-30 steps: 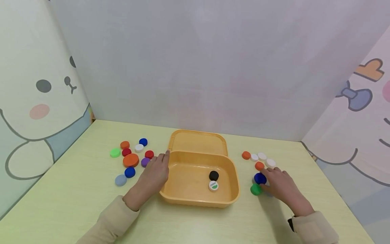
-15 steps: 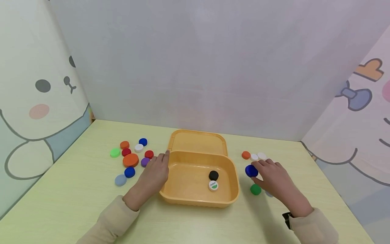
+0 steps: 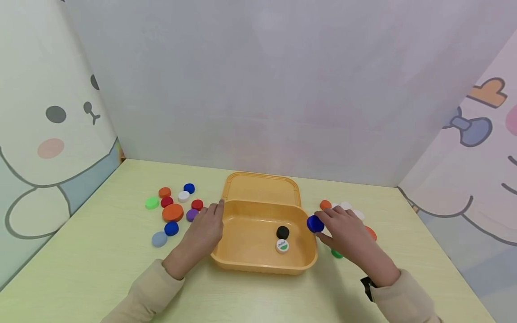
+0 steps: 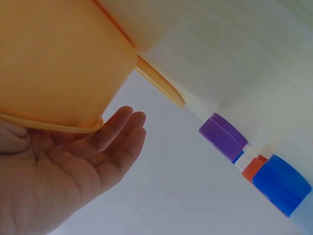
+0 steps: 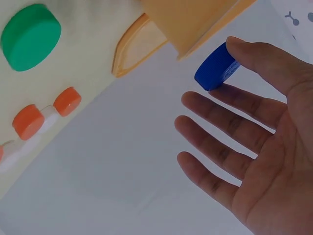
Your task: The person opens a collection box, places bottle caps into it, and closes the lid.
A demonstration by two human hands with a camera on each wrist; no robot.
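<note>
- Nearest me on the feed, a left sleeve [image 3: 151,285] and a right sleeve [image 3: 404,296] reach in over the table [image 3: 242,300]; a black piece [image 3: 366,288] shows at the right cuff.
- I see the box [image 3: 262,269] standing open in the middle.
- The right hand [image 3: 343,229] pinches a blue cap [image 3: 315,224] between thumb and index finger, its other three fingers spread wide. I find that cap tilted, by the box's right rim; I cannot tell whether it is over the rim.
- The left hand [image 3: 202,229] rests on the box's left rim, fingers loosely bent, one fingertip at the far left corner.
- In the box's right half I have a white cap with a green mark [image 3: 282,246] near and a black cap [image 3: 282,232] just beyond it.
- Right of the box, going away: a green cap [image 3: 337,253] and a red-orange cap [image 3: 370,233], both partly behind the right hand, then white caps [image 3: 345,205] and a small orange cap [image 3: 325,204].
- Left of the box, I make out a pale blue cap [image 3: 159,239] nearest, then a purple cap [image 3: 192,215], a big orange cap [image 3: 173,212], a light green cap [image 3: 151,202] and others.
- The lid [image 3: 261,190] lies beyond the box's far rim.
- Farthest, I see a grey backdrop [image 3: 258,89].
</note>
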